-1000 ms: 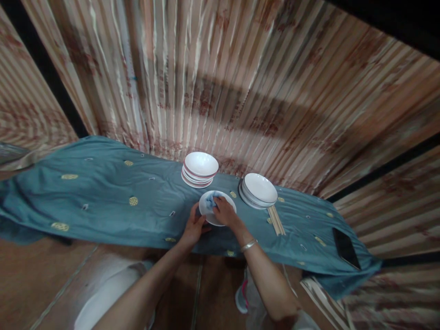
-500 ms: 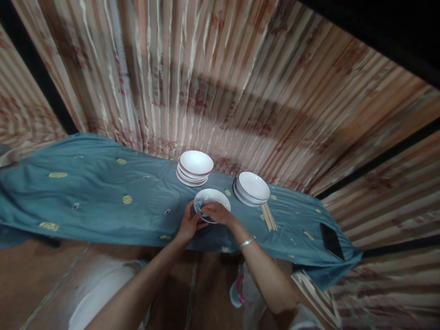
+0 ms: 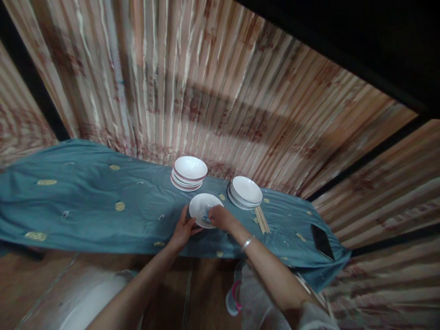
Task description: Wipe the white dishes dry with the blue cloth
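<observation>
A teal cover with yellow motifs [image 3: 85, 201] drapes the tabletop and spreads far to the left. Next comes the left hand [image 3: 183, 228], its thumb at the near-left rim of a white bowl [image 3: 196, 207] and its fingers closed about that side, holding it. Behind the hand and bowl, near the curtain [image 3: 192, 91], stands a stack of red-rimmed bowls [image 3: 190, 173]. The held bowl is at the front, its inside facing up. In it sits a blue-and-white wad [image 3: 206, 214], probably a cloth, though it is small and partly hidden; the fingers of the right hand [image 3: 220, 217] are bunched shut on it. A silver bangle [image 3: 247, 243] circles the right wrist. Farther right stand a stack of dark-rimmed dishes [image 3: 246, 190], several chopsticks [image 3: 262, 220] just beside it, and, well apart, a black phone [image 3: 322, 242].
</observation>
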`<state>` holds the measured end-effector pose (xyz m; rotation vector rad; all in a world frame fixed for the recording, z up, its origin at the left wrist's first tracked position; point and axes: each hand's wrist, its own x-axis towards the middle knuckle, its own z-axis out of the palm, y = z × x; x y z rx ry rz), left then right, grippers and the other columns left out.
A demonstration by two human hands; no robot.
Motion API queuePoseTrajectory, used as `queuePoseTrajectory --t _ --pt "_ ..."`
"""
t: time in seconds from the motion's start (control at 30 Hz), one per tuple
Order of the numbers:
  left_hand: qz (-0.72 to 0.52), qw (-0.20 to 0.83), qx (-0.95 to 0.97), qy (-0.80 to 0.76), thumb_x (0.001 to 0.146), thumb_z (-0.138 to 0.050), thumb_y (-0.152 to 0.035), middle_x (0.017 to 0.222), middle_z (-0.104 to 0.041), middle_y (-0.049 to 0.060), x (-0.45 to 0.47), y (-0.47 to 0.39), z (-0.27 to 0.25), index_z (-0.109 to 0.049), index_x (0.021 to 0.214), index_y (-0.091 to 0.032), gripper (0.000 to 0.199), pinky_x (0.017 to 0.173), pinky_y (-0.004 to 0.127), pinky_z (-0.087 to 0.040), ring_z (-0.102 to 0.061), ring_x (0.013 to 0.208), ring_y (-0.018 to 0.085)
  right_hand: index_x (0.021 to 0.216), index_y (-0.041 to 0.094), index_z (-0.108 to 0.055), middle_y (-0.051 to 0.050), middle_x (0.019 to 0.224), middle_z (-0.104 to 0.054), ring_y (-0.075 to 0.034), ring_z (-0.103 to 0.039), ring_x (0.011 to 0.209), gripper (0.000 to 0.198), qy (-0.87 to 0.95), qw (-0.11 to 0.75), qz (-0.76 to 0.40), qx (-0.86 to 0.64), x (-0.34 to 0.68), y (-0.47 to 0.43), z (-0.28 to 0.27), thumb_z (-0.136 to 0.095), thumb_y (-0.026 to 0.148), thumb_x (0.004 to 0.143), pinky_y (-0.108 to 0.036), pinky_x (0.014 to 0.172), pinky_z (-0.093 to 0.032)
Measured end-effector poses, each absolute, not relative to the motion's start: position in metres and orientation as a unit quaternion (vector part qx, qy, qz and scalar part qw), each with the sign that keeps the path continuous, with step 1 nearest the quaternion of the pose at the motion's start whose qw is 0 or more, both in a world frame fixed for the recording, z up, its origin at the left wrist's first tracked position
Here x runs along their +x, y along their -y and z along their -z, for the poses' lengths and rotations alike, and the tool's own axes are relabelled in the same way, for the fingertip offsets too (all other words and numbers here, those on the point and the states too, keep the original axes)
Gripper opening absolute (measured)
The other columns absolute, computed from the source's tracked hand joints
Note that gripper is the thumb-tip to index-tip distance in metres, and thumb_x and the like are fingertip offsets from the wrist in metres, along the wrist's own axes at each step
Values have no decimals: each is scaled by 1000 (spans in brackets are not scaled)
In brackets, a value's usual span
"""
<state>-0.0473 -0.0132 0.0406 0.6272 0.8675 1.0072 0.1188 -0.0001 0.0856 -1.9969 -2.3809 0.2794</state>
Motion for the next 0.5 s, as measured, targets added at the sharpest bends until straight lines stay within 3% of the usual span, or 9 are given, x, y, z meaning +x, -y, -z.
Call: queuePoseTrajectory --t 0.07,0.17,0.33,0.5 --pt "-457 745 285 -392 77 -67 -18 87 -68 4 -47 13 -41 -27 149 -23 83 75 39 -59 -67 79 19 86 12 -73 -14 96 -72 -23 -63 98 21 778 -66 -62 -622 114 -4 -86 -55 4 80 -31 93 -45" --pt "-456 752 281 -384 79 -66 -17 90 -69 5 -47 13 -42 -28 149 -23 80 76 38 -59 -68 80 20 103 8 -69 -17 111 -68 -25 -58 111 28 789 -74 -35 -608 108 -9 -83 -47 6 86 -35 103 -39" --pt "-455 755 267 -389 82 -61 -13 91 -69 5 -46 13 -44 -30 149 -24 74 75 38 -60 -69 80 19 112 11 -66 -16 120 -63 -25 -57 112 30 778 -51 -28 -626 104 -11 -78 -48 12 88 -33 100 -42" --pt "-454 756 263 -391 82 -62 -14 93 -71 6 -46 13 -43 -29 149 -25 75 74 37 -60 -70 78 18 106 19 -71 -10 115 -67 -22 -60 106 28 776 -33 -107 -620 102 -6 -88 -54 16 84 -31 93 -45"
